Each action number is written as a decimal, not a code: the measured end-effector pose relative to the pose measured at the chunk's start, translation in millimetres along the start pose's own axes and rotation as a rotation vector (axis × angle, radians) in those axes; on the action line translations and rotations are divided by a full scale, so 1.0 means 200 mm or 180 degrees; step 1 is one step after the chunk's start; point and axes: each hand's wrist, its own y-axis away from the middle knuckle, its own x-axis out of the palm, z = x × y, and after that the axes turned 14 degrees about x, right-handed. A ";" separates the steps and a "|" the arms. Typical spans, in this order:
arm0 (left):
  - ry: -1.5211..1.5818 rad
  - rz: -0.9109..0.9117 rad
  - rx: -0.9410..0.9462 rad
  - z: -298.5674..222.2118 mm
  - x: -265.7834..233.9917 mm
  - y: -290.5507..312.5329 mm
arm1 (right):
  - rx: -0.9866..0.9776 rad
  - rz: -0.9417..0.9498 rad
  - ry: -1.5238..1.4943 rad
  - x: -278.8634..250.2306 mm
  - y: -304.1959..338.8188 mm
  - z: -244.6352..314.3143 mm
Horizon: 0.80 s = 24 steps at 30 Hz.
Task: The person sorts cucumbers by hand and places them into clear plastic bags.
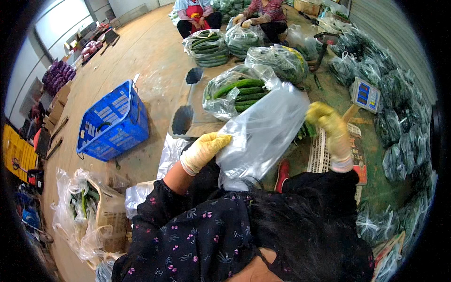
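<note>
A clear, flat plastic bag (268, 134) stretches across the space in front of me. At its left edge my left hand (206, 148), in a yellow-coated glove, pinches the film. My right hand (329, 127), gloved the same way, is raised beside the bag's far right corner. Its fingers are blurred, and whether they touch the film I cannot tell. Just beyond the bag, an open-topped clear bag of cucumbers (239, 91) rests on the cardboard (199, 124); the plastic bag covers part of it. More cucumbers (306, 131) show beneath my right hand.
A blue crate (112, 120) stands to the left. Near left is a beige basket (112, 216) lined with plastic. On the right are a white crate (317, 152), a scale display (365, 95) and stacked bagged vegetables (399, 127). Two people sit at the far side behind bagged cucumbers (206, 47).
</note>
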 end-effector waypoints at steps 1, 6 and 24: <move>0.0129 0.0026 -0.0001 -0.01 0.01 0.02 | 0.0118 0.0390 -0.0137 0.14 0.00 -0.03; -0.0022 0.0395 0.0590 -0.04 0.11 -0.04 | 0.1314 0.0841 -0.0249 0.59 0.06 -0.34; -0.0811 -0.1078 0.1473 -0.11 0.04 0.10 | 0.1318 0.1527 -0.0162 0.61 -0.08 -0.37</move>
